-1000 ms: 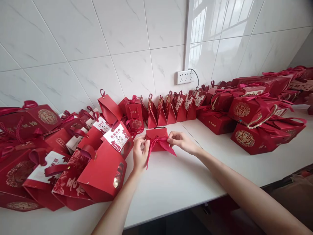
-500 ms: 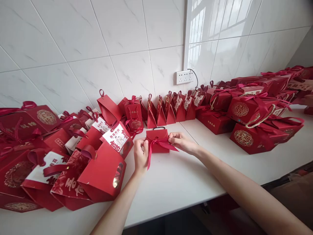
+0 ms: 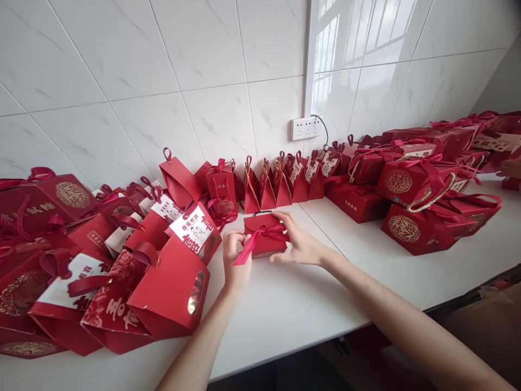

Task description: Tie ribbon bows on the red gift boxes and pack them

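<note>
A small red gift box (image 3: 262, 251) stands on the white table in front of me, with a flap on top and a dark handle loop behind it. A crimson ribbon (image 3: 262, 234) is tied in a bow across its front, one tail hanging toward the left. My left hand (image 3: 236, 263) is closed at the box's left side, its fingers curled and the ribbon tail passing by the thumb. Around the right side, my right hand (image 3: 301, 241) grips the box, fingers at the top and thumb low at the front.
Red gift boxes (image 3: 171, 277) crowd the left of the white table (image 3: 285, 309). Several triangular boxes (image 3: 267, 190) line the tiled wall, below a socket strip (image 3: 306, 128). Larger boxes (image 3: 415, 231) are stacked at right. Another person's hand (image 3: 512, 165) shows at the far right edge.
My right hand has let go of the ribbon and spread around the box's right side. The ribbon tail on the left has swung up, and the box is turned slightly.
</note>
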Demonstrator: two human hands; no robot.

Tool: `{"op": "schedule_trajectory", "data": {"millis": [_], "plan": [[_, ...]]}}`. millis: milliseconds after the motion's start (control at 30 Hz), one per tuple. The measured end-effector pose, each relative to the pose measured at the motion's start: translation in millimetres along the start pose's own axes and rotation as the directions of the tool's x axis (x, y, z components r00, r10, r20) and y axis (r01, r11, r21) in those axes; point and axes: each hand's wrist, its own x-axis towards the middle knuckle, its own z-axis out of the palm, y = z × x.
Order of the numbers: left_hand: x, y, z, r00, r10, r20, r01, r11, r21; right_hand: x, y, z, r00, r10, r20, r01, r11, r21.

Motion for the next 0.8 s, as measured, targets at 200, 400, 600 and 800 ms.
{"op": "schedule_trajectory", "data": {"millis": [200, 400, 600, 800], "plan": [[9.0, -5.7, -4.7, 0.983, -0.177, 0.05, 0.181, 0.979, -0.097, -1.3, 13.1, 6.1, 0.999, -0.019, -0.048, 0.013, 0.994, -0.112], [10.6, -4.8, -2.4, 0.971, -0.207, 0.116, 0.228, 0.948, -0.223, -0.5, 19.0, 5.0, 0.993, -0.098, -0.062, 0.092, 0.991, -0.096], [11.0, -3.0, -2.9, 0.929, -0.171, 0.329, 0.248, 0.946, -0.208, 0.4, 25.5, 5.5, 0.989, -0.106, -0.1, 0.101, 0.994, -0.05], [11.1, -4.9, -4.0, 0.951, -0.221, 0.214, 0.24, 0.969, -0.064, 1.7, 25.9, 3.0, 0.967, -0.095, -0.237, 0.087, 0.995, -0.045]]}}
